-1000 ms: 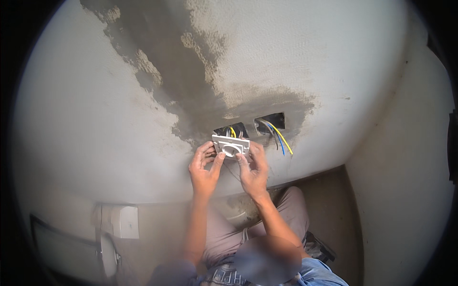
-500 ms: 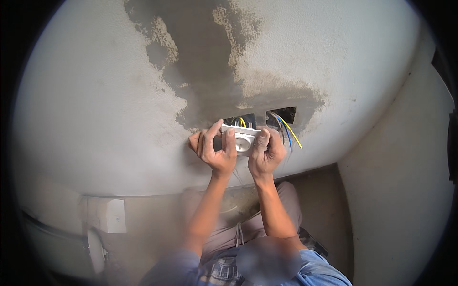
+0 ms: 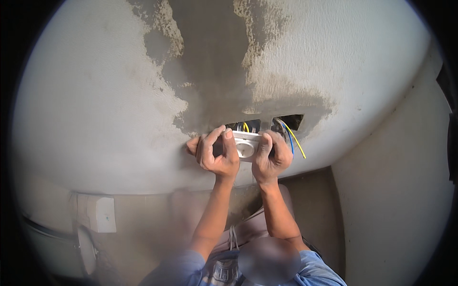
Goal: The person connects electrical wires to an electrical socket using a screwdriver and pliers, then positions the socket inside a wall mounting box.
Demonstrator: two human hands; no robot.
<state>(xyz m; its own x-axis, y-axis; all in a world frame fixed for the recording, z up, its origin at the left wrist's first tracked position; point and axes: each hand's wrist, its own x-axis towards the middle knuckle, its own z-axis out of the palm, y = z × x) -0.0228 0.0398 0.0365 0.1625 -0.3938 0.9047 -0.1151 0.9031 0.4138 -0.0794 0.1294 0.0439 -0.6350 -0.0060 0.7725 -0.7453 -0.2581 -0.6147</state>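
Observation:
Between my two hands is a white wall socket (image 3: 245,149) with a round recessed face and a flat frame. My left hand (image 3: 219,155) grips its left side, fingers bent, fingertips at the upper left corner. On the other side my right hand (image 3: 272,155) has its thumb and fingers closed round the right edge. Directly behind the socket's top edge opens a wall box (image 3: 250,125) with a yellow wire (image 3: 245,127) and greyish wires inside. Fingers hide most of the socket's sides, and its back is out of sight.
Right of the socket, a second wall box (image 3: 292,121) has a loose yellow wire (image 3: 298,145) and a blue wire (image 3: 289,136) sticking out. Grey plaster (image 3: 210,71) covers a strip of the white wall (image 3: 95,95). A white box (image 3: 106,214) stands at lower left; a side wall (image 3: 391,190) rises at right.
The view has shifted slightly, so the wall boxes sit a little farther right. Both hands still hold the socket just below the left box, their grip almost the same.

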